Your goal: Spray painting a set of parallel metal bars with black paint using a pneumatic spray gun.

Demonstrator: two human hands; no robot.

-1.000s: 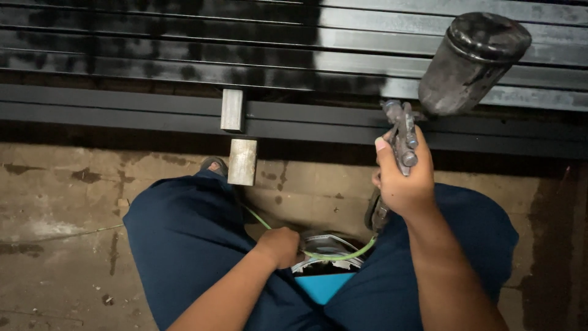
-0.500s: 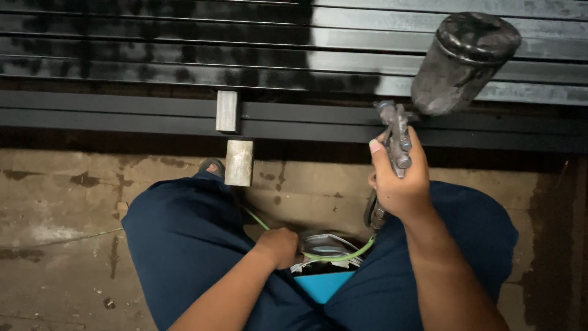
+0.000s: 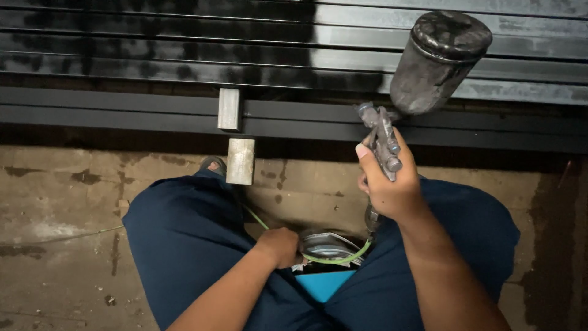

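Head view, the only one we have. We're squatting over a stained concrete floor (image 3: 55, 245), knees in dark blue trousers (image 3: 184, 239) spread wide, facing a run of horizontal metal slats (image 3: 153, 43).

R hand (image 3: 389, 187) is clamped round the grip of a spray gun (image 3: 383, 144), thumb up along the body, gun tilted so the nozzle end points at the slats. Its paint cup (image 3: 442, 61) sits on top, leaning right; we reckon the cup rides high so paint feeds down into the gun. The hand is lifted well clear of the lap, near the dark rail (image 3: 122, 113) below the slats.

L hand (image 3: 280, 245) is down between the knees, fingers curled shut on a thin green hose (image 3: 331, 260) that loops past a round tin (image 3: 327, 245). The tin sits on the floor btwn our legs, w/ something bright blue (image 3: 324, 285) just below it. Probably the hose is held to keep slack out of the gun's way.

Slats on the left look wet black; those top right are bare grey. Two short grey metal blocks (image 3: 240, 160) stand at the rail, one above the other, seemingly propping it off the floor. A sandalled toe (image 3: 212, 164) shows just beside the lower block.
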